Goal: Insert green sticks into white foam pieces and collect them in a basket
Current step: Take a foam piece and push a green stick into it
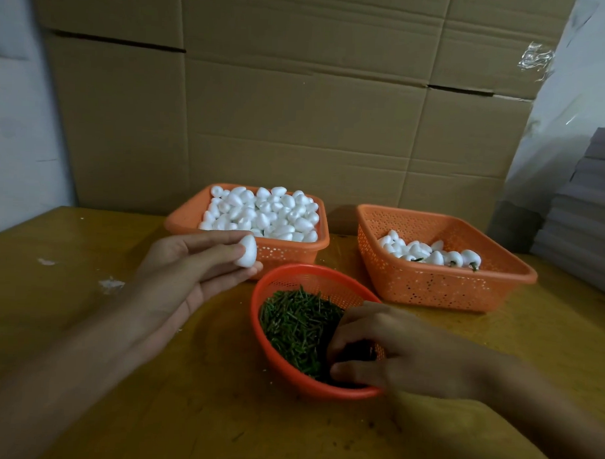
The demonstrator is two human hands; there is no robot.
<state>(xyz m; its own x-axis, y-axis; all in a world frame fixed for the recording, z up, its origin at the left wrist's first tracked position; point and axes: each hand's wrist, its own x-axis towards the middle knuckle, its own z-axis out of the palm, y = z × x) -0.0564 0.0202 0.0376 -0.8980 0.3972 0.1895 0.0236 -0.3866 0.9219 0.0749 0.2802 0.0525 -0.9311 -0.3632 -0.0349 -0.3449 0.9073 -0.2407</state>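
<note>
Pinching a white foam piece [247, 250] between thumb and fingertips, the left hand [197, 267] is hovering above the yellow table [85, 307], just in front of the square basket [184, 221] heaped with plain foam pieces [260, 210]. The right hand [386, 349] is reaching into the round basket [313, 269] of green sticks [298, 322], its fingers curling down among them; whether they are gripping a stick I cannot tell. Finished pieces [430, 254] with sticks are lying in the second square basket [429, 285], to the right, near the round one
</note>
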